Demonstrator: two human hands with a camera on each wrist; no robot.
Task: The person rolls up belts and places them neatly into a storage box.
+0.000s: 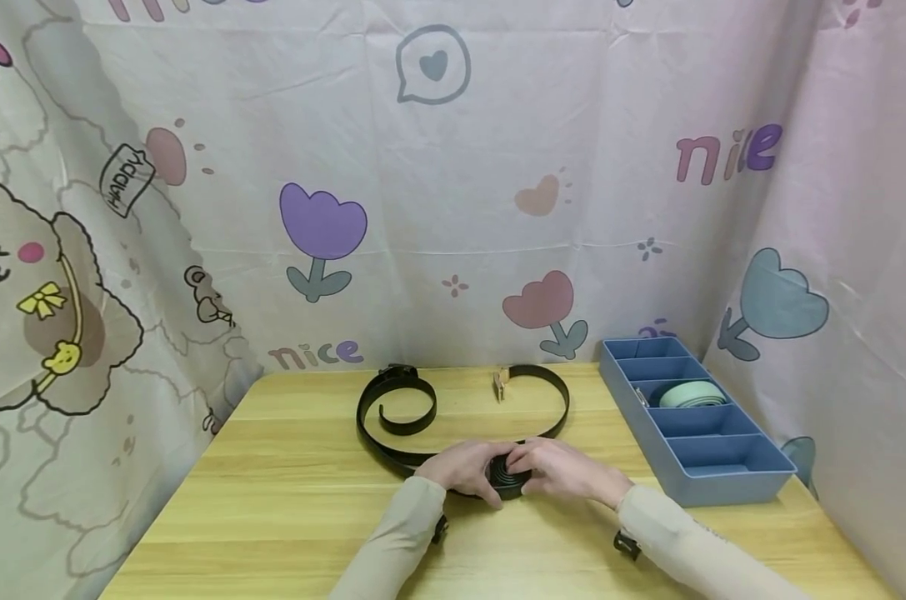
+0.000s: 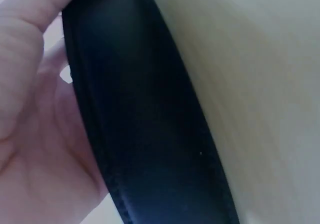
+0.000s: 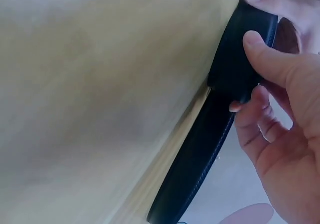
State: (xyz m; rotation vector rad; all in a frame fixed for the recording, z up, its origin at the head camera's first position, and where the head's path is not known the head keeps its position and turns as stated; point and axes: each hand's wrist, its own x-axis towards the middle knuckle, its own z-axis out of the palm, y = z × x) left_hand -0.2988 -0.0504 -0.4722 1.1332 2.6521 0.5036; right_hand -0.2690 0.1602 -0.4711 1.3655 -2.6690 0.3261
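Note:
Between both hands, close to the tabletop, stands a rolled-up coil of black belt [image 1: 508, 481] on its edge. My left hand [image 1: 463, 467] grips it from the left, thumb at the front; in the left wrist view, the wide black strap [image 2: 145, 109] runs past the palm. From the right, my right hand [image 1: 568, 472] pinches the coil, with the thumb on its outer face in the right wrist view [image 3: 235, 59]. A loose strap [image 1: 561, 400] curves back to a gold-coloured buckle [image 1: 500, 385]. Another length of black belt [image 1: 366, 417] curls at the left, beside a dark buckle [image 1: 398, 370].
On the right of the wooden table [image 1: 272, 500] stands a blue divided box [image 1: 693, 487]. A rolled mint-green belt [image 1: 691, 394] lies in its middle compartment. A printed cloth [image 1: 437, 183] hangs behind the table and along both sides.

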